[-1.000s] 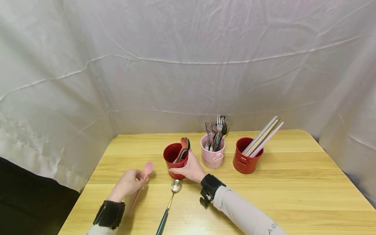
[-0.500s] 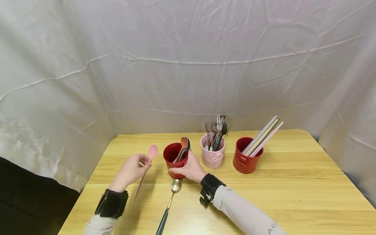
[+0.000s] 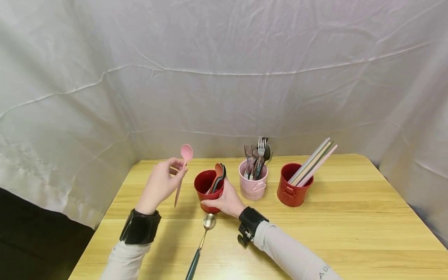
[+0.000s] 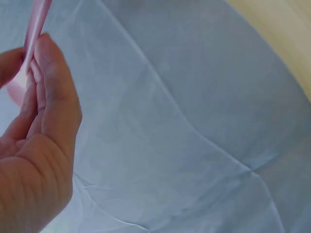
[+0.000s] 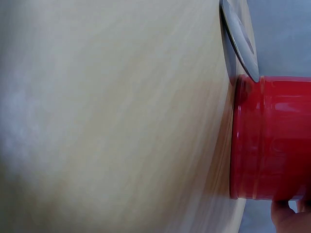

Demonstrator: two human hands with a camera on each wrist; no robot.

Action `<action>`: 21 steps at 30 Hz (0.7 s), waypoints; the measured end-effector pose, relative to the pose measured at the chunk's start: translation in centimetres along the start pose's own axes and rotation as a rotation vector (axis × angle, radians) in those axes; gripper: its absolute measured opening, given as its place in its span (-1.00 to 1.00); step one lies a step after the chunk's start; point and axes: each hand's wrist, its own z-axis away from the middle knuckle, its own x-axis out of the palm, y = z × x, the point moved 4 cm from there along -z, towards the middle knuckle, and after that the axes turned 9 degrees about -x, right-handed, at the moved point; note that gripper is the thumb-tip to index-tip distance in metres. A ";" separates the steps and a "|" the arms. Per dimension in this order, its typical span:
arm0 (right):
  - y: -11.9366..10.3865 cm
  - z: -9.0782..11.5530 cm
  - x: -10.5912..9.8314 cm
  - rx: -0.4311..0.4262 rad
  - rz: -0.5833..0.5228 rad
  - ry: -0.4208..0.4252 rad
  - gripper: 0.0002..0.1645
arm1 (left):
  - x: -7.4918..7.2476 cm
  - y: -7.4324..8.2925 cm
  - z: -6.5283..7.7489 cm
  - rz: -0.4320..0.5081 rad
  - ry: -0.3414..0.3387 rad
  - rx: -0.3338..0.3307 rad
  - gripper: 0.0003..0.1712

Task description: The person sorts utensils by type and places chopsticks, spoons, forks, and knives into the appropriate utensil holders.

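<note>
My left hand pinches a pink spoon by its handle, bowl up, raised over the table to the left of a red bucket. In the left wrist view the pink handle passes between thumb and fingers. My right hand grips the red bucket from its right side, thumb across the front. An orange-red spoon and a dark green spoon lean inside that bucket. On the table just in front of it lies a spoon with a metal bowl and a dark green handle.
Right of the gripped bucket stands a pink bucket holding several forks. Farther right, another red bucket holds several long flat sticks in pale and dark colours. A grey cloth hangs behind the wooden table.
My left hand has lifted the pink spoon off the table, moving up and to the right, and the spoon now stands more upright. The right hand has kept its grip on the red bucket.
</note>
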 end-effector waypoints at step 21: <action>0.2 -0.1 -0.1 -0.020 0.022 -0.013 -0.01 | 2.6 3.9 -1.2 0.276 0.159 0.219 -0.85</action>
